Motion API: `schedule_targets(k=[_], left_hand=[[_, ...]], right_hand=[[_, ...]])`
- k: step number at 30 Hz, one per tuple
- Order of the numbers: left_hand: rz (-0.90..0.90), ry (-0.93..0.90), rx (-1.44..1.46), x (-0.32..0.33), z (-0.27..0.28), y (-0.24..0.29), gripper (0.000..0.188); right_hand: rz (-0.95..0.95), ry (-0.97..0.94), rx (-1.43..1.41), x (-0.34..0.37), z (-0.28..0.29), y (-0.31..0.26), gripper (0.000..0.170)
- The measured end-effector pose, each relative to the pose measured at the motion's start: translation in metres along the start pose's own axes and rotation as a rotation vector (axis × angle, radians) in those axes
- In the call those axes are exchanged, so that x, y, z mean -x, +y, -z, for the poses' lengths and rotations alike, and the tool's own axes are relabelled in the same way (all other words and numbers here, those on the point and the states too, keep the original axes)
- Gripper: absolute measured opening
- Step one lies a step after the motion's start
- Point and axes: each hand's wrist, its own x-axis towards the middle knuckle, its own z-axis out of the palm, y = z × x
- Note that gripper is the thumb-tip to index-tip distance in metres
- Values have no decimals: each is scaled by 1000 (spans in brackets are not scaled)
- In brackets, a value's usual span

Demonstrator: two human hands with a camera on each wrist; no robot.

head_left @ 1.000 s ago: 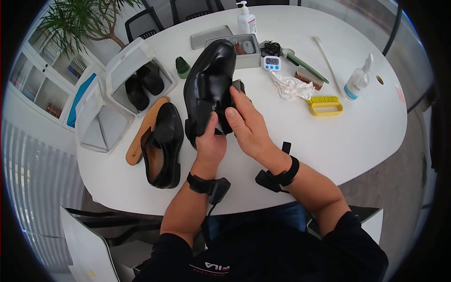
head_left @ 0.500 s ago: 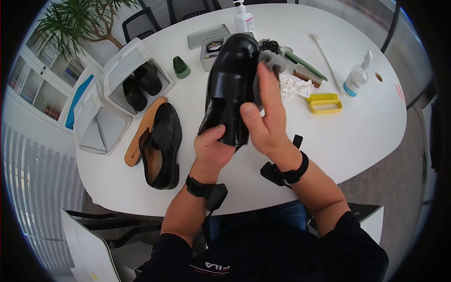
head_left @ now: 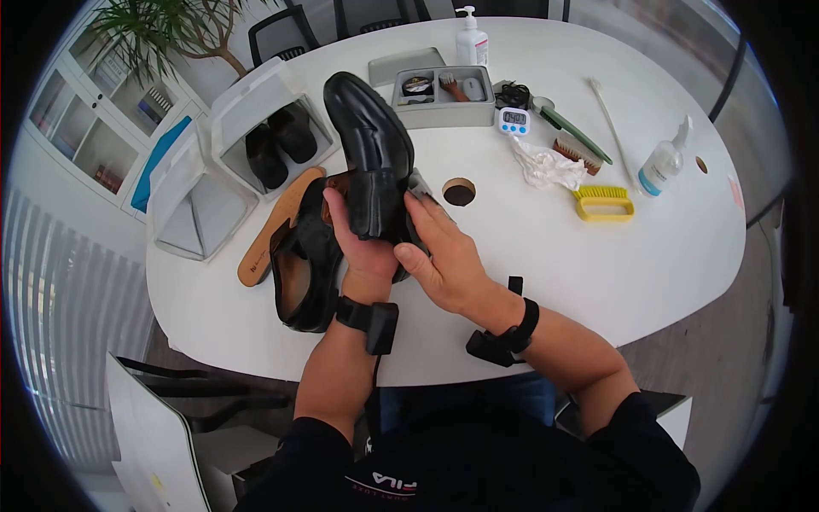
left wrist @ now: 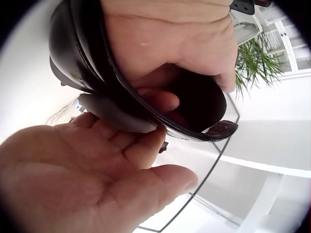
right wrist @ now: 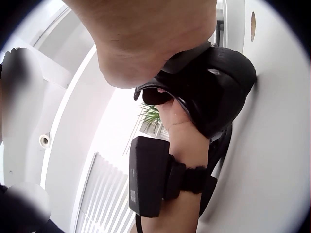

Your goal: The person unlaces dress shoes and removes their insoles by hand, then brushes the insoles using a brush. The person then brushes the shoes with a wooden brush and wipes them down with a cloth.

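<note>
A glossy black shoe [head_left: 371, 141] is held up over the table, toe pointing away. My left hand [head_left: 363, 249] grips it from below; in the left wrist view that hand's [left wrist: 170, 41] fingers reach inside the shoe's opening. My right hand [head_left: 448, 263], fingers extended, presses a grey cloth [left wrist: 114, 114] against the shoe's side, its thumb apart from the shoe. The right wrist view shows the cloth [right wrist: 187, 57] between the right hand [right wrist: 141, 39] and the shoe [right wrist: 218, 87]. A second black shoe [head_left: 316, 273] lies beside the left hand, partly hidden.
Left of the shoes are an insole [head_left: 266, 243] and a clear box [head_left: 226, 141] with black items. Beyond stand a metal tin [head_left: 461, 115] and a pump bottle [head_left: 472, 43]. To the right lie a timer [head_left: 514, 121], white cloth [head_left: 546, 164], yellow brush [head_left: 604, 205] and spray bottle [head_left: 661, 166].
Both hands and the held shoe first moved right, then back left. The shoe has turned, and its heel end now faces me. The head view has shifted slightly.
</note>
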Motion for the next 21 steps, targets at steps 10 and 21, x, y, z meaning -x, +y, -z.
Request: schedule_targets(k=[10, 21], left_hand=[[8, -238, -580, 3, -29, -16, 89], [-12, -249, -807, 14, -10, -32, 85]], right_hand=[[-70, 147, -89, -14, 18, 13, 76], [147, 126, -86, -18, 35, 9, 71]])
